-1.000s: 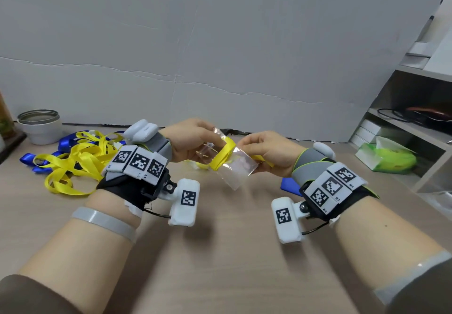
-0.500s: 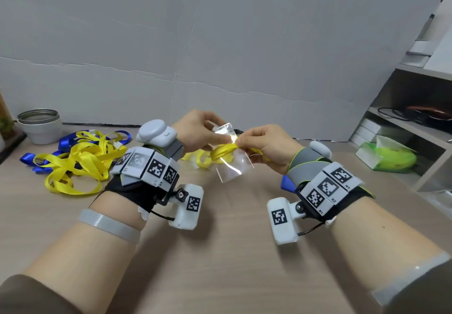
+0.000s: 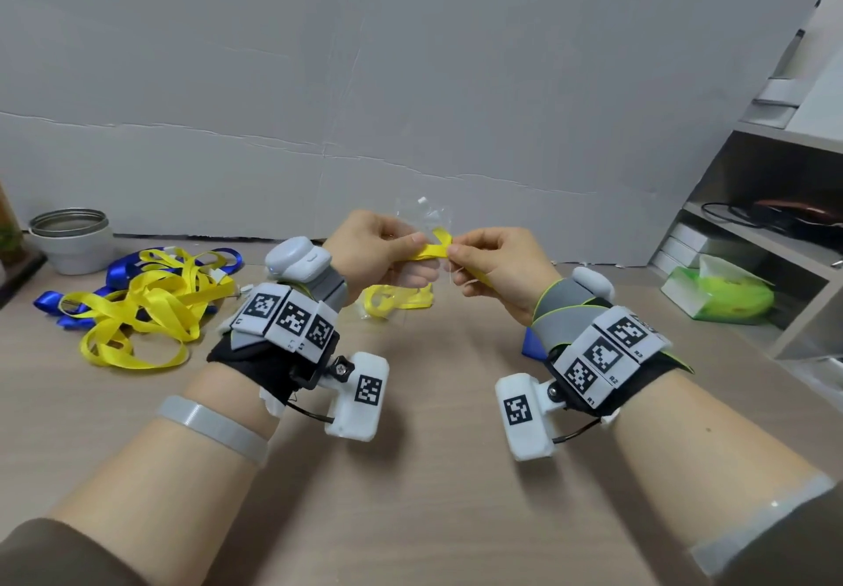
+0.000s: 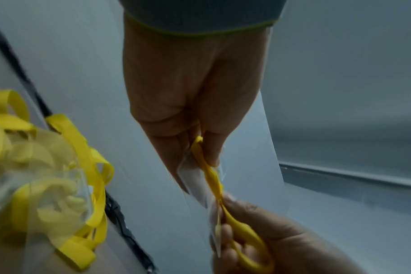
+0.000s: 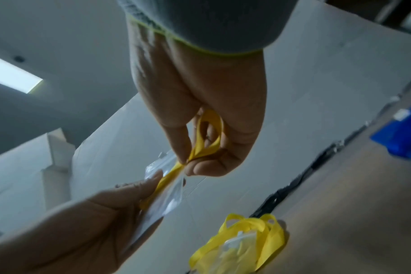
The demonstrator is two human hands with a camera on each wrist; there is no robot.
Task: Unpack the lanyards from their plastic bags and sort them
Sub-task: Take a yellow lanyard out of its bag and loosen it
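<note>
My left hand (image 3: 410,241) and right hand (image 3: 456,252) meet above the table, fingertips almost touching. Between them runs a yellow lanyard (image 3: 431,250). A clear plastic bag (image 3: 424,215) stands up just behind the fingers. The left hand (image 4: 200,153) pinches the plastic bag (image 4: 195,181) together with the strap that runs through it. Thumb and forefinger of the right hand (image 5: 188,163) pinch the yellow lanyard (image 5: 200,148), and a loop of it curls inside that palm. A second yellow lanyard in its bag (image 3: 397,300) lies on the table under the hands.
A loose pile of yellow and blue lanyards (image 3: 141,298) lies at the left, with a white metal-rimmed pot (image 3: 73,238) behind it. A blue lanyard (image 3: 533,343) shows under the right wrist. Shelves with a green tissue pack (image 3: 725,298) stand at the right. A grey wall (image 3: 410,83) is behind.
Both hands have risen and drawn closer together. The bag, which hung below the fingers, now sticks up above them, and the yellow strap is stretched straight between the two pinches.
</note>
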